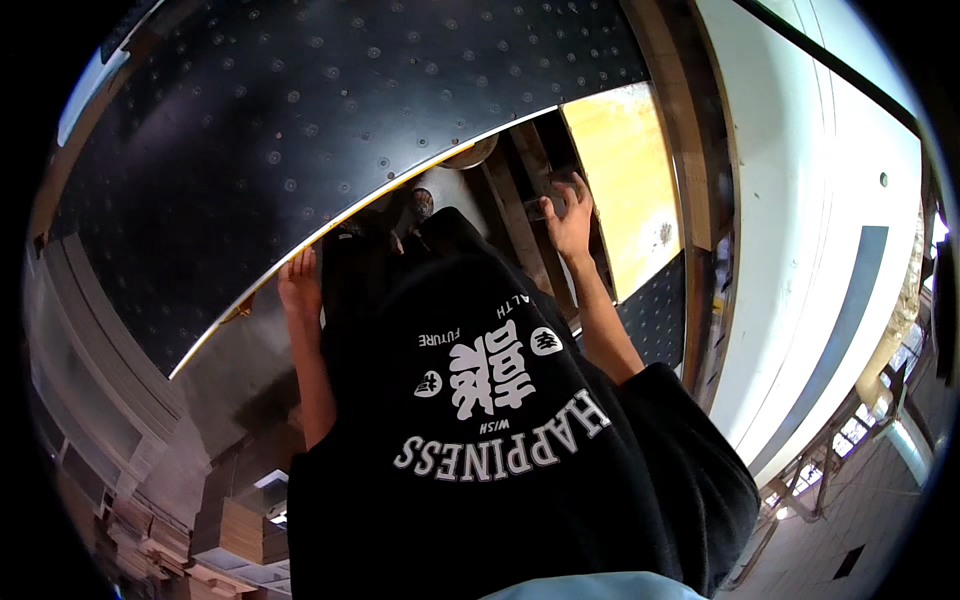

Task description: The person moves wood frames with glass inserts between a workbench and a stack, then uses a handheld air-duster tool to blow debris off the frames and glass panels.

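A large black panel (300, 110) dotted with small holes fills the upper left; its lower edge shows a thin yellow line. My left hand (298, 283) reaches up to that edge, fingers spread and resting against it. My right hand (568, 215) is raised further right, among dark wooden beams (520, 215), with its fingers curled round a small dark object (540, 208) whose kind I cannot make out. A black shirt with white print (500, 430) covers the lower middle and hides whatever lies beneath it.
A yellow board (625, 180) stands right of my right hand, with a smaller dotted black panel (655, 315) below it. A white wall or beam (800, 230) runs down the right. Stacked cardboard and shelving (230, 530) sit at the lower left.
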{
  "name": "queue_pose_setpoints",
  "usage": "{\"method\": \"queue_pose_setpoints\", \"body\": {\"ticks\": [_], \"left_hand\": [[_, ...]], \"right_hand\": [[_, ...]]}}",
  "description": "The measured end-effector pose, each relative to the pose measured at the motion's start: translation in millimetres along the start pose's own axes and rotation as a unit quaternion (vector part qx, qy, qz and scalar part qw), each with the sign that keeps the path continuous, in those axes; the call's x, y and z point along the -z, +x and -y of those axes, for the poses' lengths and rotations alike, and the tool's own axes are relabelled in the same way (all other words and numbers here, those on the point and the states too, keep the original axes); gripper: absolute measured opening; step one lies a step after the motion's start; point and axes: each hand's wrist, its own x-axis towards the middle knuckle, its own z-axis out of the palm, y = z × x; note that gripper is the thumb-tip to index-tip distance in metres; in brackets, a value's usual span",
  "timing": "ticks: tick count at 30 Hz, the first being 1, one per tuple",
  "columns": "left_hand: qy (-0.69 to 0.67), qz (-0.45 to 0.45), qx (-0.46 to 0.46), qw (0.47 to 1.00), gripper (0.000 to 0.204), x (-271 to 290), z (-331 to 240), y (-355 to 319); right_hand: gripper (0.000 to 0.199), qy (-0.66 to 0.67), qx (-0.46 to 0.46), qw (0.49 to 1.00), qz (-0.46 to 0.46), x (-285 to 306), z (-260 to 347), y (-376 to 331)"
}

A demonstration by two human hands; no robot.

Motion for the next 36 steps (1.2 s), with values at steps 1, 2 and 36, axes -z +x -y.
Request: {"method": "queue_pose_setpoints", "body": {"ticks": [1,2,36], "left_hand": [[0.015,0.015,-0.004,1.0,0.045,-2,1,5],[0.031,0.029,-0.011,0.999,0.045,0,0,9],[0.068,-0.264,-0.021,0.962,0.059,201,-82,-136]], "right_hand": [[0.041,0.009,-0.004,1.0,0.001,0,5,-4],[0.041,0.009,-0.003,1.0,0.007,-1,13,-8],[0.011,0.275,0.299,0.914,-0.011,-133,276,111]]}}
